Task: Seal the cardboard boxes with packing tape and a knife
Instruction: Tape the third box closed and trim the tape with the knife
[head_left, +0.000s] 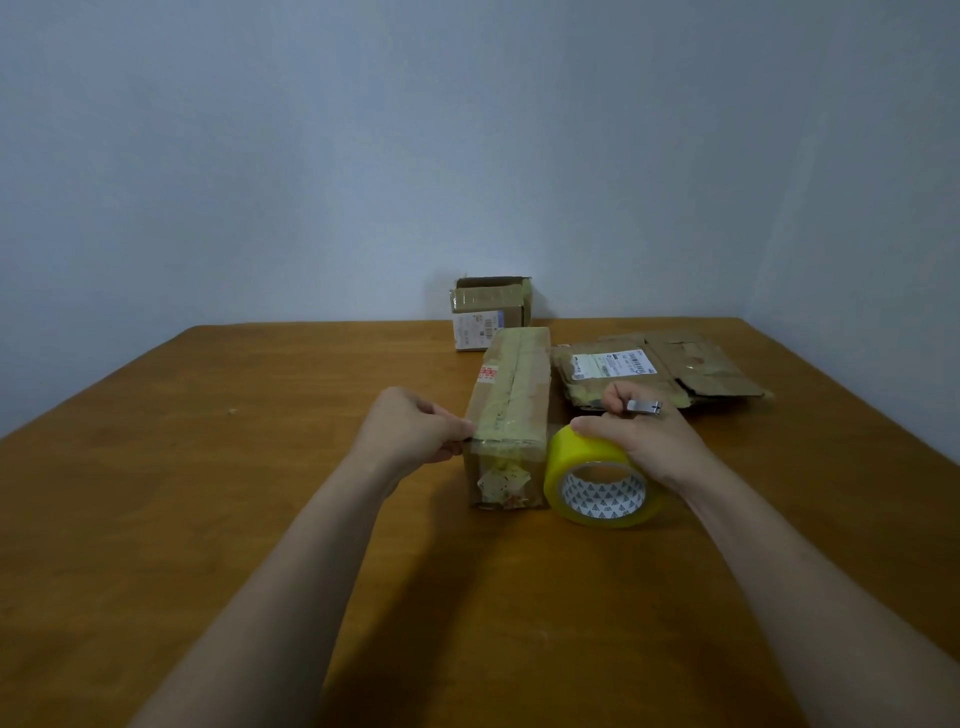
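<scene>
Blue-grey wall backs a wide wooden table (260, 467). At its middle lies a long box (511, 395), end toward the person, with old tape along its top seam. 2 more sit behind, 1 upright (491, 306) and 1 flattened (665, 374). The long box looks light and stiff, best steadied at its near corners. The right hand (649, 441) grips the yellow roll (587, 457) beside the box, a small metal knife (644, 407) caught in its fingers. The left hand (410, 431) pinches what seems the tape end (467, 440) at the box's near left edge. The film looks thin, sticky and quick to wrinkle.
</scene>
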